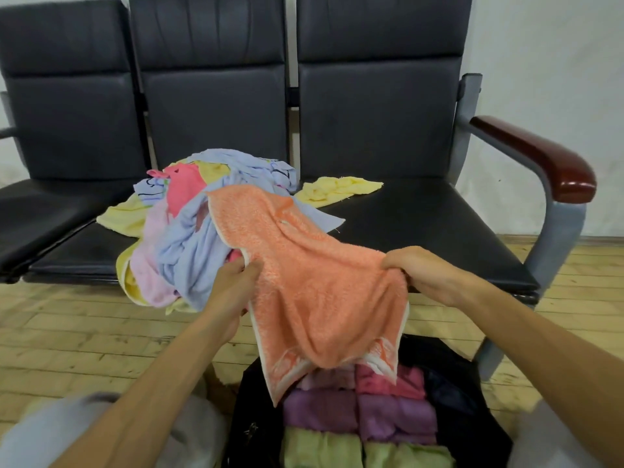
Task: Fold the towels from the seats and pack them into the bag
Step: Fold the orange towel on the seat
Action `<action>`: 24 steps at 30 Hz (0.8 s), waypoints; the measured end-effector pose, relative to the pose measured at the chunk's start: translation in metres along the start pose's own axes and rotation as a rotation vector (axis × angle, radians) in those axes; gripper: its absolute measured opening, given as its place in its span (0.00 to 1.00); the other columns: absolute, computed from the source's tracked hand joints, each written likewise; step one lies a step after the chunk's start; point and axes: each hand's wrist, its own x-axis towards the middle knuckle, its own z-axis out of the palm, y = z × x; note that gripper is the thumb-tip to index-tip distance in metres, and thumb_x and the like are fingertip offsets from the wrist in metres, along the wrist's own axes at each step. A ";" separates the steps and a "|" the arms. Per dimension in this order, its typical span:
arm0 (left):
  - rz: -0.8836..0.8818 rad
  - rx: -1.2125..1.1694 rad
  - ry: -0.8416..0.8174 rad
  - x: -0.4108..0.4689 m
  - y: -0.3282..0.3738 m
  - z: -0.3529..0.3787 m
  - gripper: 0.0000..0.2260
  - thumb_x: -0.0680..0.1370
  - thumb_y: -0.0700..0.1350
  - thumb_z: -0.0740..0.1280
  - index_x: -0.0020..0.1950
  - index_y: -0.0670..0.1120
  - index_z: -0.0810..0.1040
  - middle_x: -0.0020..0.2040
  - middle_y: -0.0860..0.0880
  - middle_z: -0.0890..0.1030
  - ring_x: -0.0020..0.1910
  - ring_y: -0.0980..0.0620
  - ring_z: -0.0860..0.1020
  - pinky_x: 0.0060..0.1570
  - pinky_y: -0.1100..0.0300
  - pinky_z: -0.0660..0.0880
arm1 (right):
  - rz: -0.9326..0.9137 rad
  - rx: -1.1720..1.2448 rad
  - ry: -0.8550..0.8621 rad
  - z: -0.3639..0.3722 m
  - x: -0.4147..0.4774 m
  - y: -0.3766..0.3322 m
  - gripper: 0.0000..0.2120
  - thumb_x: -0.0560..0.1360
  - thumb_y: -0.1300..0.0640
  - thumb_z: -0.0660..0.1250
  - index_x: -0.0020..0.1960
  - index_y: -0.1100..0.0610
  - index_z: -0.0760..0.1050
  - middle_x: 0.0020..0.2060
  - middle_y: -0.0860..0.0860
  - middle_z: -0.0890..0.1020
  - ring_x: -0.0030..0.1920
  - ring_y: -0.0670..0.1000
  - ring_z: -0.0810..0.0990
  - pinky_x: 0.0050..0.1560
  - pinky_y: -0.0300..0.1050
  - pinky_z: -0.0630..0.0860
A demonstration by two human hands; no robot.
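Pale wooden floorboards (pixel 67 332) run under a row of dark padded seats (pixel 422 224) that stand against a white wall (pixel 557 45).

Near the middle of the view, the left hand (pixel 236 285) pinches the left edge of an orange towel (pixel 320 282) between its thumb and curled fingers. The right hand (pixel 418 271) has its fingers clenched down over a bunched part of the towel's right edge. Between the two hands the towel is held up and spread. Its far end drapes back onto a heap on the seat, and its near end, which has a paler patterned border, hangs down over the bag (pixel 243 417).

Just left of the left hand and beyond it lies the pile of unfolded towels (pixel 189 231), a loose mix of light blue, pink and yellow on the middle seat, with part of it spilling over the seat's front edge. A single yellow towel (pixel 337 189) lies crumpled to the right of the pile, at the back of the right seat.

Nearest the camera, the black bag stands open on the floor below the hands. Folded towels (pixel 358 413) are packed side by side inside it, with pink farthest, purple in the middle and light green nearest.

At the far right, a reddish-brown armrest (pixel 533 153) tops the grey metal frame of the end seat.
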 end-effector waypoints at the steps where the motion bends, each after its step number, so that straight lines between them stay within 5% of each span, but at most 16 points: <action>1: 0.015 0.002 -0.007 -0.002 0.004 0.000 0.09 0.83 0.45 0.60 0.58 0.45 0.78 0.46 0.50 0.82 0.39 0.54 0.79 0.28 0.65 0.73 | -0.026 0.086 0.002 -0.004 -0.008 -0.002 0.09 0.75 0.57 0.65 0.41 0.61 0.78 0.41 0.58 0.79 0.43 0.55 0.77 0.47 0.49 0.73; 3: 0.048 0.005 -0.029 -0.005 0.011 0.001 0.10 0.82 0.47 0.61 0.58 0.45 0.78 0.47 0.49 0.82 0.39 0.52 0.79 0.29 0.66 0.75 | -0.081 0.247 0.074 -0.016 -0.022 -0.005 0.12 0.79 0.54 0.63 0.53 0.59 0.82 0.49 0.56 0.82 0.50 0.54 0.80 0.57 0.52 0.75; 7: 0.116 0.025 -0.061 -0.004 0.020 0.004 0.12 0.81 0.52 0.63 0.52 0.47 0.81 0.52 0.47 0.83 0.50 0.45 0.81 0.51 0.48 0.79 | -0.116 0.486 0.307 -0.038 -0.035 0.001 0.11 0.78 0.55 0.66 0.56 0.58 0.81 0.52 0.56 0.83 0.53 0.55 0.81 0.57 0.53 0.77; 11: 0.179 0.014 -0.056 -0.003 0.023 0.005 0.20 0.81 0.55 0.63 0.53 0.36 0.75 0.45 0.47 0.74 0.39 0.47 0.71 0.31 0.59 0.69 | -0.062 0.570 0.425 -0.050 -0.038 0.013 0.11 0.76 0.61 0.68 0.58 0.61 0.79 0.52 0.56 0.81 0.49 0.53 0.82 0.48 0.50 0.79; 13: 0.210 0.005 -0.026 -0.002 0.023 0.006 0.17 0.81 0.52 0.62 0.49 0.38 0.77 0.40 0.45 0.75 0.37 0.49 0.72 0.25 0.65 0.68 | -0.070 0.560 0.492 -0.057 -0.036 0.017 0.14 0.75 0.63 0.69 0.60 0.57 0.76 0.57 0.56 0.79 0.55 0.55 0.80 0.50 0.51 0.78; 17: 0.246 -0.043 0.050 0.000 0.026 0.008 0.10 0.81 0.48 0.63 0.43 0.50 0.79 0.41 0.51 0.79 0.40 0.57 0.75 0.41 0.63 0.72 | -0.146 0.538 0.508 -0.062 -0.040 0.012 0.12 0.76 0.64 0.69 0.57 0.53 0.77 0.56 0.54 0.76 0.54 0.54 0.78 0.46 0.48 0.78; 21: 0.200 -0.120 0.096 0.005 0.029 0.006 0.09 0.80 0.48 0.66 0.41 0.49 0.79 0.41 0.52 0.79 0.40 0.56 0.76 0.43 0.60 0.73 | -0.174 0.500 0.500 -0.061 -0.042 0.010 0.11 0.75 0.63 0.70 0.55 0.53 0.79 0.55 0.53 0.77 0.53 0.53 0.78 0.44 0.47 0.76; 24: 0.155 -0.162 0.108 0.008 0.028 0.002 0.10 0.79 0.47 0.68 0.40 0.44 0.78 0.41 0.48 0.79 0.42 0.52 0.76 0.45 0.55 0.74 | -0.244 0.178 0.638 -0.061 -0.042 0.011 0.06 0.75 0.60 0.71 0.52 0.53 0.80 0.49 0.47 0.79 0.50 0.49 0.78 0.45 0.46 0.76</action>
